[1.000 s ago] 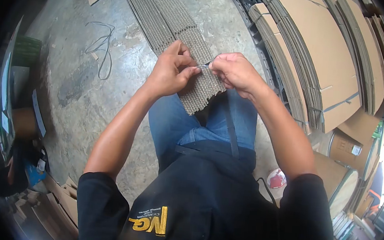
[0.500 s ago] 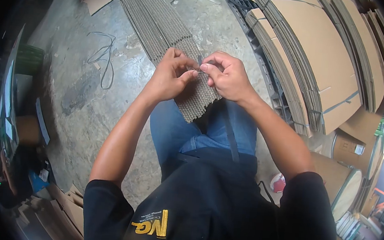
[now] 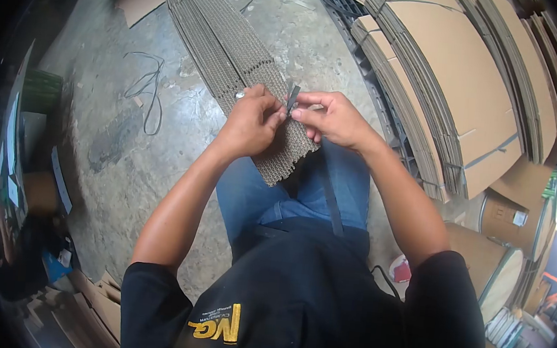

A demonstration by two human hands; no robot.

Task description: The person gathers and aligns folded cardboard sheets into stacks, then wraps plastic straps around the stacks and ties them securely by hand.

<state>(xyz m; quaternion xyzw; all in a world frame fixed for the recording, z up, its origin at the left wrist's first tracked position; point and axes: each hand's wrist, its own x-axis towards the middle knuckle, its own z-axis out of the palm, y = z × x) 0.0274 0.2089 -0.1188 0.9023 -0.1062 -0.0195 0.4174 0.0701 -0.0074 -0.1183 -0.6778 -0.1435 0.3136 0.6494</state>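
Note:
A long bundle of corrugated cardboard sheets (image 3: pixel 214 36), edges upward, reaches from the floor to between my knees. Over its near part, my left hand (image 3: pixel 251 122) is closed, thumb and fingertips pinching a dark strap (image 3: pixel 294 96). Facing it from the right, my right hand (image 3: pixel 334 120) pinches the same strap close to the left fingertips. A short strap end sticks up between the two hands; the exact crossing is hidden by my fingers. Another dark strap (image 3: pixel 332 202) hangs over my right thigh.
Strapped stacks of flat cardboard (image 3: pixel 444 62) stand on a dark pallet (image 3: pixel 398 128) to the right. Cardboard drums (image 3: pixel 482 265) are at lower right. A loose strap (image 3: pixel 156 94) lies on the concrete floor (image 3: pixel 181 145) at left. More cardboard (image 3: pixel 91 310) sits at lower left.
Both hands have shifted slightly, with the left fingers curling in more. The strap end now stands up more visibly between them. The bundle's near end sits slightly lower in view.

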